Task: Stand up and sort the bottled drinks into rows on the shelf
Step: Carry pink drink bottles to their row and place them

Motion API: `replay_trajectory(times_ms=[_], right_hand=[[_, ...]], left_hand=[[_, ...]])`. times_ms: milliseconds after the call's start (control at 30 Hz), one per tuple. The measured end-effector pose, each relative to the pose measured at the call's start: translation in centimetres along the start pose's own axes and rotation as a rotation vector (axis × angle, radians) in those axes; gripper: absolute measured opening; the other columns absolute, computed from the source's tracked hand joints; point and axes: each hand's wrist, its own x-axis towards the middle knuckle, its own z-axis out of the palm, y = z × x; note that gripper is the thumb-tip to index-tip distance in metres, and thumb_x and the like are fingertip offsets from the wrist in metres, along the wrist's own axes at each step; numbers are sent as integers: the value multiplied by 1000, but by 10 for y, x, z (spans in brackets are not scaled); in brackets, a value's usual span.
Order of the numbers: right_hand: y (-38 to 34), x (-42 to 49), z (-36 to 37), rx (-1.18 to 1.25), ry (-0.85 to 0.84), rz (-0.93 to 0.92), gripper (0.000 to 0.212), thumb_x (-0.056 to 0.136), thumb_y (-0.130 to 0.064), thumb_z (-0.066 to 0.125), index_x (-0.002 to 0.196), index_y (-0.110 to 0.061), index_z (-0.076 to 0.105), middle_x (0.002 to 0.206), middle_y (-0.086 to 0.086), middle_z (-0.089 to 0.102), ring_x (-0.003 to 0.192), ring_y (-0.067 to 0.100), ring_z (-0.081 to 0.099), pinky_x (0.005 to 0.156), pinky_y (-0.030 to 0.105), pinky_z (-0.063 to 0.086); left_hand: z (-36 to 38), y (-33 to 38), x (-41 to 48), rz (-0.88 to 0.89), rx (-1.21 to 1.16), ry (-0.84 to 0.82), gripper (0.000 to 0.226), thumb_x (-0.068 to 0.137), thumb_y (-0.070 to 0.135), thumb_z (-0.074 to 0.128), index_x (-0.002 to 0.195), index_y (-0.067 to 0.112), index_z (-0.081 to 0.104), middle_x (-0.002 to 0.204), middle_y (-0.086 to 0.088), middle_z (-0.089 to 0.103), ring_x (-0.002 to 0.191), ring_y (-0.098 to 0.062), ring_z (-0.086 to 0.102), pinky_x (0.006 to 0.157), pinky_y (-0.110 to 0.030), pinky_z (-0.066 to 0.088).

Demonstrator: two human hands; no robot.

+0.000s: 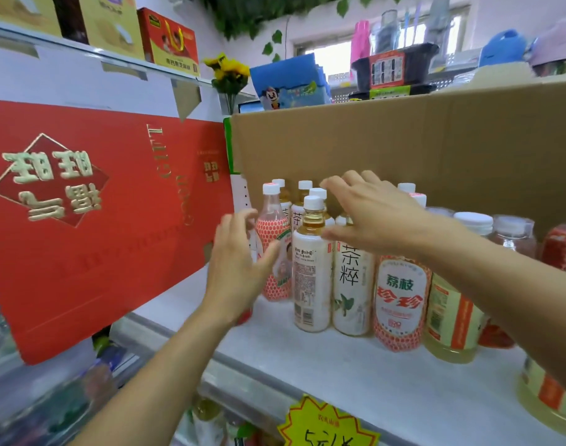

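Several bottled drinks stand upright on the white shelf (355, 375). A tea bottle with a white label (311, 268) stands at the front, a second white tea bottle (352, 284) beside it, and a lychee bottle with a red net pattern (399, 300) to their right. Behind them at the left stands a red-patterned bottle (273, 252). My left hand (240, 262) hovers with fingers spread just left of the red-patterned bottle, holding nothing. My right hand (368, 214) reaches over the tea bottles' caps, fingers spread, thumb near the front bottle's shoulder.
A brown cardboard box (404, 143) forms a wall behind the bottles. A large red gift box (98, 220) leans at the left. Bottles with orange labels (452, 317) and red-wrapped ones (562, 249) stand to the right. A yellow price tag (326, 426) hangs on the shelf's front edge.
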Motion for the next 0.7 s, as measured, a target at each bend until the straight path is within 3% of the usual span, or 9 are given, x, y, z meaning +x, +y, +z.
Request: replay_trajectory(times_ms=[100, 200, 267, 333, 400, 500, 600, 700], right_hand=[[-10, 9, -4, 92, -42, -12, 68, 91, -56, 55, 149, -30, 31, 137, -1, 47, 124, 21, 43, 99, 39, 40], [-19, 21, -5, 50, -82, -4, 58, 93, -53, 56, 145, -32, 38, 132, -4, 52, 120, 19, 49, 99, 38, 35], [-23, 30, -5, 9, -96, 26, 51, 94, -50, 56, 140, -31, 45, 128, -5, 56, 114, 19, 52, 98, 37, 35], [-27, 38, -5, 20, -126, 71, 45, 95, -45, 57, 136, -29, 50, 125, -4, 57, 111, 20, 54, 94, 37, 39], [-29, 44, -4, 83, -161, 113, 37, 94, -42, 59, 128, -27, 56, 114, -5, 58, 102, 19, 56, 84, 37, 46], [-29, 52, -1, 183, -182, 146, 25, 93, -36, 64, 114, -24, 62, 91, -15, 50, 83, 9, 53, 69, 31, 44], [-31, 63, 1, 202, -170, 136, 18, 92, -32, 65, 108, -24, 63, 85, -17, 47, 73, 1, 48, 59, 23, 37], [-40, 83, 7, 190, -169, 109, 17, 92, -28, 65, 109, -25, 64, 85, -16, 47, 74, 1, 47, 59, 20, 35]], left_hand=[[-3, -10, 45, -41, -18, -57, 61, 88, 32, 71, 139, 18, 41, 129, -2, 48, 119, -19, 50, 100, -41, 46], [2, -13, 83, -106, -94, -287, 79, 90, 37, 69, 152, 19, 25, 148, -2, 41, 130, -18, 46, 108, -41, 42], [8, -16, 100, -176, -202, -464, 83, 90, 42, 69, 154, 22, 20, 140, 2, 50, 122, -16, 53, 104, -41, 46], [16, -24, 112, -165, -228, -558, 73, 89, 46, 68, 148, 23, 31, 123, 5, 61, 110, -13, 60, 97, -40, 51], [24, -32, 120, -102, -200, -557, 54, 91, 42, 67, 135, 20, 43, 114, 1, 64, 102, -14, 63, 90, -40, 55], [24, -44, 127, -25, -159, -538, 40, 94, 40, 64, 122, 16, 48, 105, 0, 63, 98, -17, 64, 84, -38, 55], [15, -61, 133, -14, -140, -541, 34, 95, 39, 62, 116, 16, 48, 101, -1, 66, 95, -19, 66, 85, -42, 56], [3, -85, 141, -13, -77, -512, 32, 94, 41, 63, 112, 19, 50, 100, -1, 66, 94, -23, 67, 87, -48, 54]])
